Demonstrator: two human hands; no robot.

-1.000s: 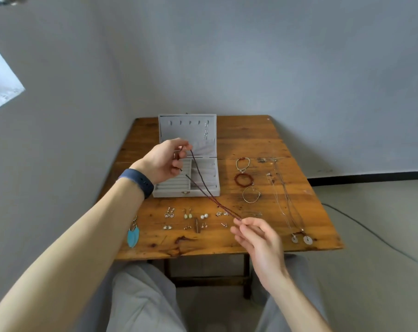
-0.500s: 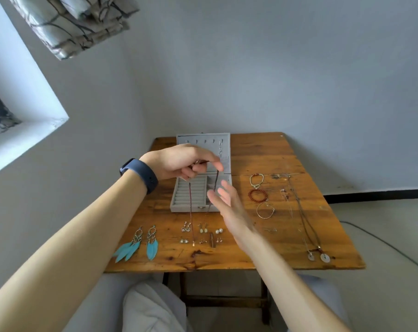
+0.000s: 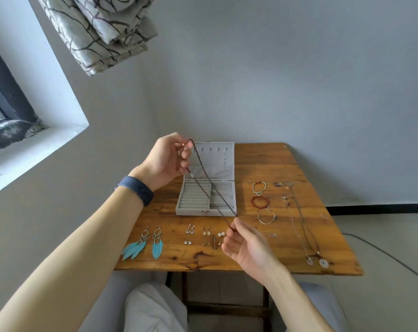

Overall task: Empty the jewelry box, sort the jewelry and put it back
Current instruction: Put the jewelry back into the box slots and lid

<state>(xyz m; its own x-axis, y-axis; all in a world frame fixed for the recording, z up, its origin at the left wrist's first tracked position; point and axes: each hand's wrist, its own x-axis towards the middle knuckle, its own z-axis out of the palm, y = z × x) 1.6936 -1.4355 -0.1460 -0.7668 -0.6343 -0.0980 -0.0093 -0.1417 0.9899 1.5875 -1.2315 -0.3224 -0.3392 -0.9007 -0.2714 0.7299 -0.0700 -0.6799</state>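
Above the back edge of the table (image 3: 263, 161), the left hand (image 3: 166, 161) curls thumb and fingers round the top of a dark beaded necklace (image 3: 210, 188). It slants down over the open jewelry box (image 3: 204, 212) to the right hand (image 3: 246, 248), whose blurred fingertips seem to pinch its lower end, the other fingers loosely spread.

The left hand (image 3: 166, 161) is up over the open grey jewelry box (image 3: 193, 213) and pinches the top of a dark cord necklace (image 3: 212, 179). The right hand (image 3: 245, 245) is lower, nearer the person, and pinches the other end. The cord runs in a slanted line across the box. The box sits on a wooden table (image 3: 263, 164). In front of it lie two blue feather earrings (image 3: 143, 244) and rows of small earrings (image 3: 204, 232). To the right lie three bracelets (image 3: 259, 201) in a line and some thin chain necklaces (image 3: 304, 224). A blue band (image 3: 135, 190) is on the left wrist.
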